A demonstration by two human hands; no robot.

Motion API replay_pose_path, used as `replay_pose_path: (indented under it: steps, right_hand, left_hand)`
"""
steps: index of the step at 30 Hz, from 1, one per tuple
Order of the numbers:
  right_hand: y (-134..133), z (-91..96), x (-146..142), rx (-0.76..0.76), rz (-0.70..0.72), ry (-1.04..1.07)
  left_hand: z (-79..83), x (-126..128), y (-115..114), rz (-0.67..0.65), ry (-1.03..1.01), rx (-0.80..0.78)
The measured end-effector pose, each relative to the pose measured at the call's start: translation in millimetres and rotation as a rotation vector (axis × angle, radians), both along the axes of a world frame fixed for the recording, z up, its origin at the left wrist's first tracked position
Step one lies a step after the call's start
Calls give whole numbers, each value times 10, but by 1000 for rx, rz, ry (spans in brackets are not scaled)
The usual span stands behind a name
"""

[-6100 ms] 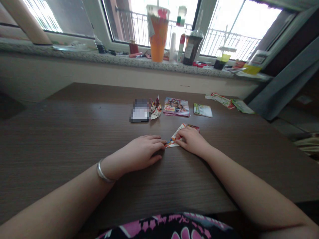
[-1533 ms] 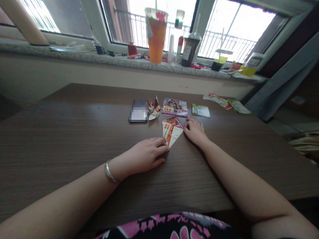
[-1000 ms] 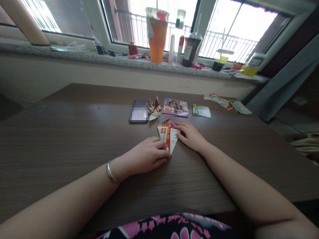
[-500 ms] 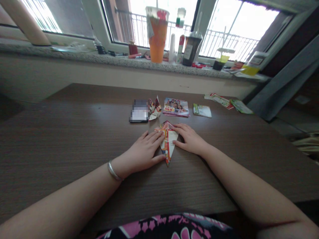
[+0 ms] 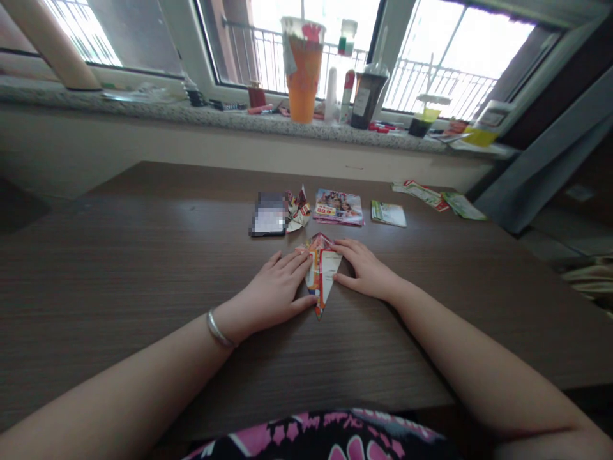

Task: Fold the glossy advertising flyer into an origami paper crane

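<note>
A folded sheet of printed paper (image 5: 327, 271), kite-shaped with its long point toward me, lies flat on the brown table (image 5: 158, 268). My left hand (image 5: 280, 287) rests open on its left edge, fingertips on the upper part and thumb near the lower point. From the other side, my right hand (image 5: 366, 267) touches the right edge, with fingers stretched out at the upper corner and the thumb lower down. Just beyond the paper sit a crumpled-looking folded paper piece (image 5: 299, 214) and a stack of printed flyers (image 5: 339, 207).
Left of the folded piece lies a dark flat device with a blurred screen (image 5: 269, 216). Green-and-white papers (image 5: 388, 213) and further slips (image 5: 426, 195) lie to the right. A tall orange drink cup (image 5: 303, 76) and a dark drink cup (image 5: 368, 99) stand on the windowsill (image 5: 230, 120).
The paper's lower point has shifted slightly left. My left fingers have drawn back a little toward its left edge, while my right hand stays nearly in place.
</note>
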State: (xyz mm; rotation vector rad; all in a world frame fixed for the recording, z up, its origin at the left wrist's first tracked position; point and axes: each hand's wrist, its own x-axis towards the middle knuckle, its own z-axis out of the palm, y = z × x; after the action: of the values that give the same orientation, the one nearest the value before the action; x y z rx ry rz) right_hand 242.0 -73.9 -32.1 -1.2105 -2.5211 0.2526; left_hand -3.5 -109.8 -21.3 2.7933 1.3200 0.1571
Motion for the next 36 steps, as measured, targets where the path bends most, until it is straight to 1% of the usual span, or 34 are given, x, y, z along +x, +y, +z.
replay_pose_path:
  steps: [5,11,23,30,33,36]
  right_hand:
    - [22,-41,15,-8,10,25]
    - [23,-40,25,3,23,27]
    - [23,-45,22,-28,61,94]
    - [86,-57,41,-7,98,139]
    - [92,-37,39,-31,105,178]
    - [80,-7,17,-87,84,221]
  left_hand:
    - [-19,4,11,2,-14,-9]
    - [6,11,0,17,-9,-38]
    - [-29,-24,14,5,-27,-27]
    - [-35,-44,50,6,-14,-20]
    - [-26,-57,51,0,-18,-13]
    - [-6,-71,53,3,-14,-21]
